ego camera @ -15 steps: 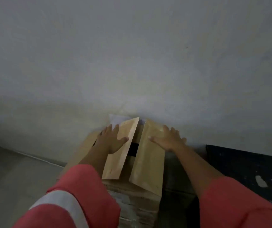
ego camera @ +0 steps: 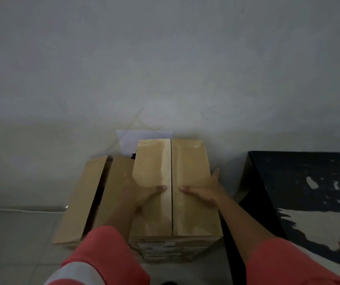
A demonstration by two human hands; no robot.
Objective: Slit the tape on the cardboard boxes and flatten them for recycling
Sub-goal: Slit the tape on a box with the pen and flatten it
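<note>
Cardboard box [ego camera: 193, 219]: stands on the floor [ego camera: 10, 243] against the wall [ego camera: 165, 58], centre of view, between both hands.

- Right hand [ego camera: 206, 192]: fingers [ego camera: 216, 174] straight, laid along the box's right top edge and pointing far; thumb flat on the right flap. Released, pressing rather than clasping.
- Left hand [ego camera: 142, 194]: thumb flat on the left flap; fingers drop over the left side out of sight, so whether they clasp cannot be told.
- Seam [ego camera: 171, 161]: flaps shut, edges meeting; long axis runs near to far, midway between the two thumb tips. Neither hand is nearer. Judged the line any cut must follow.
- Second box [ego camera: 82, 198]: just left, touching or nearly so, flaps standing apart.
- White sheet [ego camera: 144, 138]: behind, partly covered.
- Dark slab [ego camera: 308, 171]: right, cut off by the frame.

Not made out: tape on the seam (dim, blurred); any blade; the printing on the near face.
</note>
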